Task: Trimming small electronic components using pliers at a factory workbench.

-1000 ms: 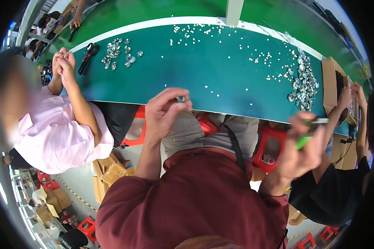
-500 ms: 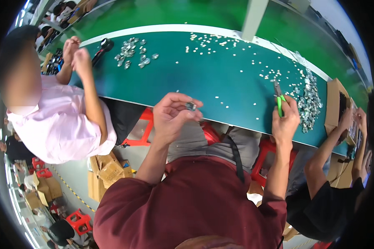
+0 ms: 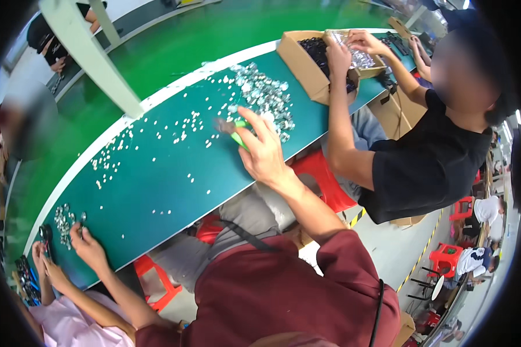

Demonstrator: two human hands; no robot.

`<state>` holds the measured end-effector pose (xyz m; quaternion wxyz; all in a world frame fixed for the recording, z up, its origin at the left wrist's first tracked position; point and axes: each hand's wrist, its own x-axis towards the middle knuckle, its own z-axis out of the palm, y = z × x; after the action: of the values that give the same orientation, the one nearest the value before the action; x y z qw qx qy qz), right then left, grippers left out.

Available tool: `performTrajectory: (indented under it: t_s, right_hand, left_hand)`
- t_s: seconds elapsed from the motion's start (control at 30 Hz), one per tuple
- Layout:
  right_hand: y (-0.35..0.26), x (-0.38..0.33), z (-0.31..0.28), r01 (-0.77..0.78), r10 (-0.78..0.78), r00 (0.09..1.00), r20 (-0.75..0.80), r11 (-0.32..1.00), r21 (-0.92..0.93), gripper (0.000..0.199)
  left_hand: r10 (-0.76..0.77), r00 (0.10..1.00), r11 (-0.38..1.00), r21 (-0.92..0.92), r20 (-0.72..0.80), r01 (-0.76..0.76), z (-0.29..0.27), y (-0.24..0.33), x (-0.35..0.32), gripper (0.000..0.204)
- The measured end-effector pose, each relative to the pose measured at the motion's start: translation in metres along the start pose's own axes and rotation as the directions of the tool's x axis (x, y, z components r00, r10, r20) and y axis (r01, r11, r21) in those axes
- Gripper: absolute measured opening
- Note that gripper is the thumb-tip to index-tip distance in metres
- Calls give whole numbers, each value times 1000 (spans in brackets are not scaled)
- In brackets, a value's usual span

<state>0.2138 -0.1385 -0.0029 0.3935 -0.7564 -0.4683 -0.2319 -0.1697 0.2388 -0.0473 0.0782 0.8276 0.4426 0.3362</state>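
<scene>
My right hand is closed around the green handles of a pair of pliers. Motion blurs their metal jaws, which hang over the green worktable. Just beyond them lies a large heap of small shiny metal parts. At the far left end, my left hand reaches out beside a smaller group of similar parts. Its thumb and forefinger are apart, and one metal part lies just past their tips.
Many small pale pieces are scattered across the table. On the right, a co-worker in black handles things at a cardboard box of dark parts. Another co-worker's hands work close to my left forearm. A pale post rises behind the table edge.
My view has swung to the right. My left hand, which held a small metal part in front of me, now reaches to the left group with fingers apart. The pliers remain in my right hand.
</scene>
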Motion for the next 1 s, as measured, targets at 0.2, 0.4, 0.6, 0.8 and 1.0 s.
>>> performTrajectory:
  t_s: [0.2,0.4,0.6,0.8,1.0]
  right_hand:
    - [22,-25,-7,49,-51,998,-29,998,-43,41]
    - [24,-21,-8,-26,24,999,-28,997,-70,44]
    - [32,-31,-4,-122,129,981,-148,991,53,40]
    - [32,-31,2,-149,160,970,-185,986,69,37]
    - [32,-30,3,-149,163,966,-199,985,86,36]
  left_hand:
    - [126,987,958,246,100,-147,-18,-41,19,30]
    - [181,983,881,447,-11,-157,-3,37,18,32]
    - [531,806,838,-302,261,-454,60,256,9,33]
    - [709,680,680,-439,187,-588,155,373,4,38]
    - [746,644,645,-427,169,-634,184,392,3,26]
